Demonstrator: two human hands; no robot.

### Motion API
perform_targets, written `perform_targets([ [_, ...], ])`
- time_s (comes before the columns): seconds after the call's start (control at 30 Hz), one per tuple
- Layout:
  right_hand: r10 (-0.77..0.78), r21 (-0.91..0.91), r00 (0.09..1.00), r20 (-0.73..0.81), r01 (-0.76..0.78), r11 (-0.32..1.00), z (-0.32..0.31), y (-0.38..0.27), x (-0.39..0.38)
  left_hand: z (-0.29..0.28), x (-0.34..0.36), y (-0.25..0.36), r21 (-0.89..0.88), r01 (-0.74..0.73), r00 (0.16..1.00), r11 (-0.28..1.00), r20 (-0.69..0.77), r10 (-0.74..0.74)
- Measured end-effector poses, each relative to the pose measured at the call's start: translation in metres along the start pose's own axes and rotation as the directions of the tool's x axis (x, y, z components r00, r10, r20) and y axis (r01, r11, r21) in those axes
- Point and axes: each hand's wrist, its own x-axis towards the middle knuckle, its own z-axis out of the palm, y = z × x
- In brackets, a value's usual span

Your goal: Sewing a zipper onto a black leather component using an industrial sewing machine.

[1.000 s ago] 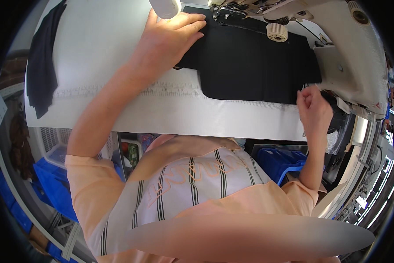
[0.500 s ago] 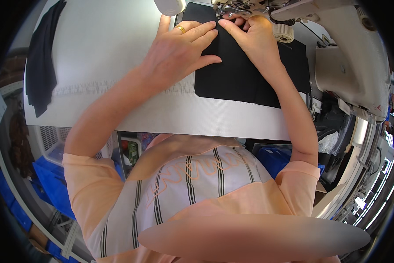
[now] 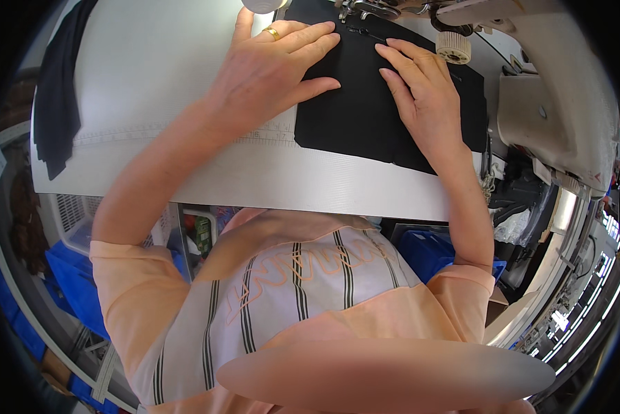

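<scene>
A piece of black fabric (image 3: pixel 365 117) lies on the white sewing table, its far edge under the sewing machine's presser foot area (image 3: pixel 348 10). My left hand (image 3: pixel 272 65), with a gold ring on one finger, lies flat with fingers spread over the fabric's left edge. On the fabric's right part rests my right hand (image 3: pixel 424 86), its fingers stretched out and slightly curved, holding nothing. A small dark raised detail (image 3: pixel 361 31) shows on the cloth between the hands and the machine; I cannot make out what it is.
More black cloth (image 3: pixel 58 90) hangs over the table's left side. The sewing machine body (image 3: pixel 551 90) with a cream knob (image 3: pixel 453 48) stands at the right. A printed ruler strip (image 3: pixel 268 131) crosses the table. Blue bins (image 3: pixel 82 283) and a white basket (image 3: pixel 82 214) sit below.
My right hand has drawn back from the presser foot toward the right, its fingers opening from a pinch. The left hand and the fabric have shifted slightly left.
</scene>
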Motion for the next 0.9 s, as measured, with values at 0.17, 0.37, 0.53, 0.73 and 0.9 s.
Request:
perform_targets([
  [0.17,-0.146,-0.198,0.981,-0.129,0.118,0.973,-0.107,-0.016,-0.039,0.000,-0.001,0.003,0.053,0.025,0.999,0.998,0.035,-0.027],
  [0.37,0.180,-0.039,0.527,-0.831,-0.377,0.925,-0.259,0.210,-0.145,0.001,-0.003,0.003,0.139,-0.025,1.000,0.990,-0.001,0.025],
  [0.53,0.836,0.760,0.159,-0.526,-0.354,0.545,-0.283,0.346,-0.189,-0.006,0.003,0.010,0.009,0.032,0.988,0.999,0.150,-0.033],
  [0.73,0.939,0.702,0.122,-0.322,-0.635,0.323,-0.399,0.404,-0.198,0.000,0.001,0.010,0.020,0.035,0.987,0.999,0.158,-0.038],
  [0.9,0.957,0.700,0.116,-0.264,-0.659,0.273,-0.348,0.387,-0.166,-0.002,0.000,0.014,0.059,0.045,0.988,0.997,0.143,-0.053],
])
